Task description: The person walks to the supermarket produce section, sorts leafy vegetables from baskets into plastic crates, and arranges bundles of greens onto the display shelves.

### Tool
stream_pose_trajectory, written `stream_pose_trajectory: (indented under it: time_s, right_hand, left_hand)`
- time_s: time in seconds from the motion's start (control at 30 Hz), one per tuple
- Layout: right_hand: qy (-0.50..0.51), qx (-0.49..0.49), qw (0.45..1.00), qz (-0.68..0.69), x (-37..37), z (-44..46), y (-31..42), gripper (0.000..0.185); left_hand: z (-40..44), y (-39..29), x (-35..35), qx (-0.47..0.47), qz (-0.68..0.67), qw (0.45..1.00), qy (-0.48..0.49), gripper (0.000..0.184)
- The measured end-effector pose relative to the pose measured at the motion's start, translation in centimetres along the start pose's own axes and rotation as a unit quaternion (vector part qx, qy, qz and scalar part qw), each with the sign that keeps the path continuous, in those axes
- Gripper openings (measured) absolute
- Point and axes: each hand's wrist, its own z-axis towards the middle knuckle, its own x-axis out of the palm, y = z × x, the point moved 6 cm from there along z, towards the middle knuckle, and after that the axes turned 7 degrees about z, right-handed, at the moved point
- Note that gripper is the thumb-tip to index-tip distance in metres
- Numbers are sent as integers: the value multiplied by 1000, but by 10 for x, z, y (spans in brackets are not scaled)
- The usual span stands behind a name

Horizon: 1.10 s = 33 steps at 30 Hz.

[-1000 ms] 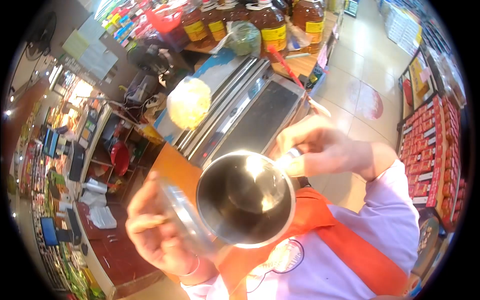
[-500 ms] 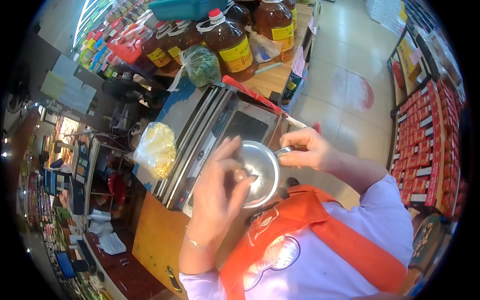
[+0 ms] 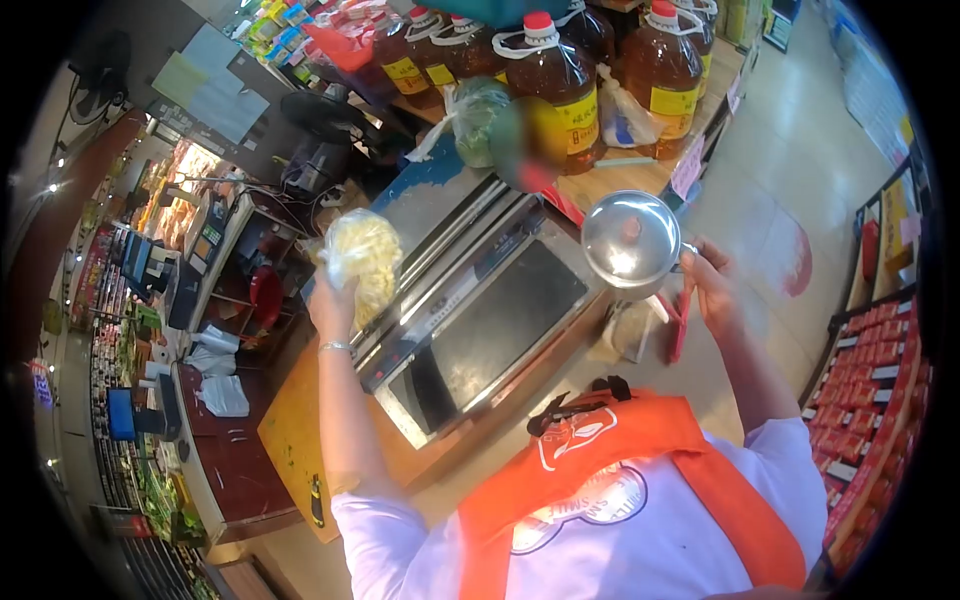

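Observation:
My left hand (image 3: 335, 305) is wrapped around the near side of a clear plastic bag (image 3: 365, 258) of pale yellow pieces; some fingertips are hidden by the bag. In my right hand (image 3: 710, 285) is the handle of a shiny round metal cup (image 3: 630, 240), held out to the right above the end of a flat metal machine. That machine (image 3: 480, 330), with a dark plate and long rollers, lies between my two hands. A knotted bag of greens (image 3: 480, 120) sits beyond the rollers.
Large bottles of brown oil (image 3: 550, 90) stand along the wooden counter at the back. A small dark-handled tool (image 3: 317, 500) lies on the yellow board (image 3: 290, 440). Shelves of red packets (image 3: 860, 390) line the right side. A fan (image 3: 325, 117) stands at the back left.
My left hand has moved from beside the metal cup to the bag of yellow pieces and taken hold of it. My right hand has carried the cup away to the right. The view has shifted.

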Motion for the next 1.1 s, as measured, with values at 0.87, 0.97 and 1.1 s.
stream_pose_trajectory:
  time_s: [0.87,0.97,1.1]
  right_hand:
    - [-114,-34,989,-86,-102,117,-123,22]
    - [-133,-42,987,-81,-98,121,-132,23]
    - [-165,-25,984,-55,-98,133,-156,26]
  left_hand:
    - [4,-157,6,94,-367,912,-155,36]
    - [-76,-149,10,68,-539,840,-2,26]
    - [-197,-133,30,50,-579,788,200,18]
